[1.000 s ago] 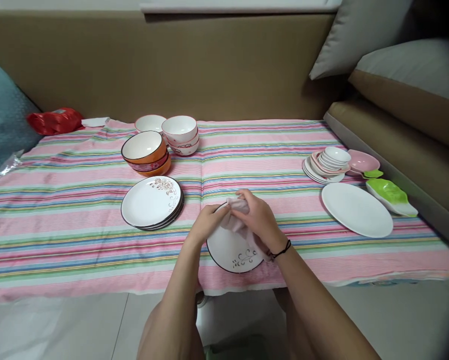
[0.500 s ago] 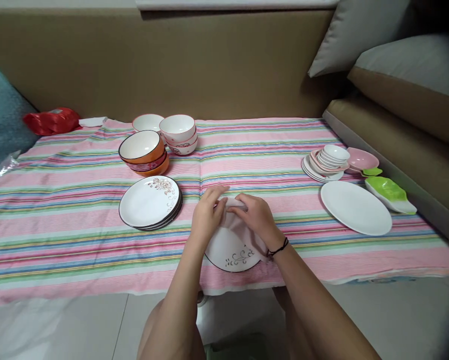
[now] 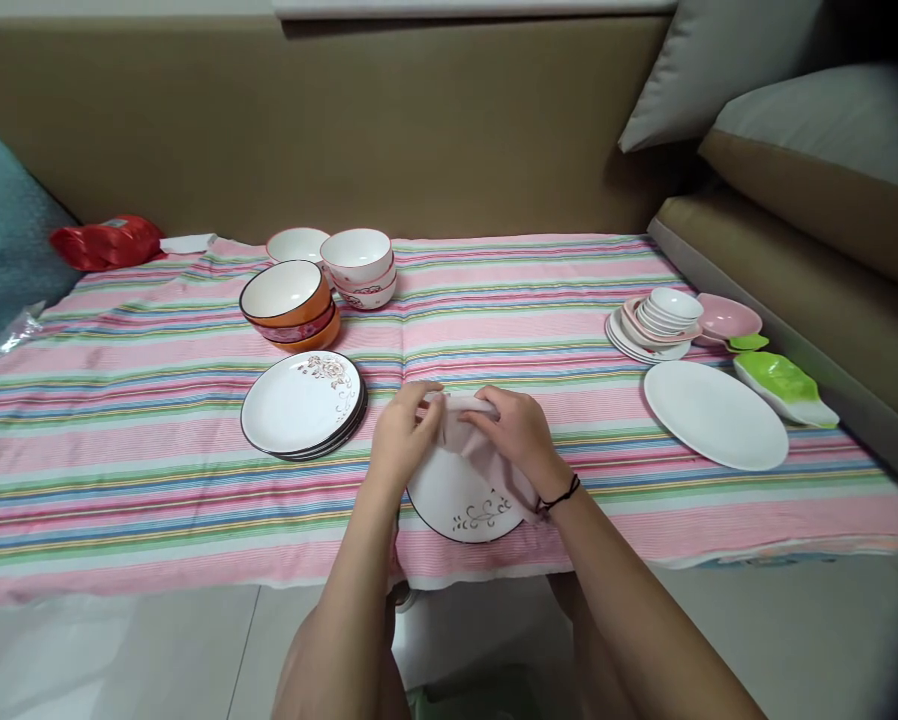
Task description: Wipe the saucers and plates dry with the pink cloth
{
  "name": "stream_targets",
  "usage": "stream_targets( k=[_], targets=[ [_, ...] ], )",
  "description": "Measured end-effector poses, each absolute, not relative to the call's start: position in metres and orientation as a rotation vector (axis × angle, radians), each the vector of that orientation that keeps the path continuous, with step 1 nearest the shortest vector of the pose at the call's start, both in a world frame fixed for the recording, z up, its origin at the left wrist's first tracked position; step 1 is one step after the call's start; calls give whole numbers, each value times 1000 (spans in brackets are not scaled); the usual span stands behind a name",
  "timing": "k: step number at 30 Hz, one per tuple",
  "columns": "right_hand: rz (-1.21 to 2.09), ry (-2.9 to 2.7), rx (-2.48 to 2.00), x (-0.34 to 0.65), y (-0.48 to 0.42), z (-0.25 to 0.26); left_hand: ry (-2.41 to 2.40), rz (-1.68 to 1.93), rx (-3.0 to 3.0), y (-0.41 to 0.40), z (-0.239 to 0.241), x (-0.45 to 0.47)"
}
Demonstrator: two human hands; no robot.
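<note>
Near edge, centre: my left hand (image 3: 402,440) grips the rim of a black-rimmed plate (image 3: 460,500) while my right hand (image 3: 520,435) pinches a pale cloth (image 3: 473,440) against its far half. Wiping looks mid-way. Left, a plate stack (image 3: 303,405) and bowls (image 3: 291,300); right, white oval platter (image 3: 715,415) and saucers (image 3: 663,322), seemingly still untouched.

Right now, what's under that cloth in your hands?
A white plate with a dark rim and a scroll pattern. The cloth and both hands cover its far half, so that part can't be seen.

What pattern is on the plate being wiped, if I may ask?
White plate with a dark rim and a scroll motif near its front edge; seen in the head view.
</note>
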State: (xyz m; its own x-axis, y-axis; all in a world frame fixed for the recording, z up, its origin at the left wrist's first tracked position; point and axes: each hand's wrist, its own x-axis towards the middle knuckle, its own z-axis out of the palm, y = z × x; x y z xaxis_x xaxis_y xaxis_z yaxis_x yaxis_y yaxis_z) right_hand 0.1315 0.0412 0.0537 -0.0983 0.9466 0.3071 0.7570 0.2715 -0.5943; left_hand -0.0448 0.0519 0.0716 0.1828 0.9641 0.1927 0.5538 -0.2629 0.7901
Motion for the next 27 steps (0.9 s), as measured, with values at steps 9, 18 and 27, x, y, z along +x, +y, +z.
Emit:
stream_targets(
  k=[9, 18, 27],
  targets=[
    [474, -1706, -1508, 134, 43, 52, 1466, 753, 1814, 52, 71, -45],
    [600, -1127, -1434, 143, 47, 54, 1420, 1069, 1374, 55, 73, -46],
    [1049, -1011, -1295, 124, 37, 62, 1496, 1526, 957, 53, 68, -38]
  ],
)
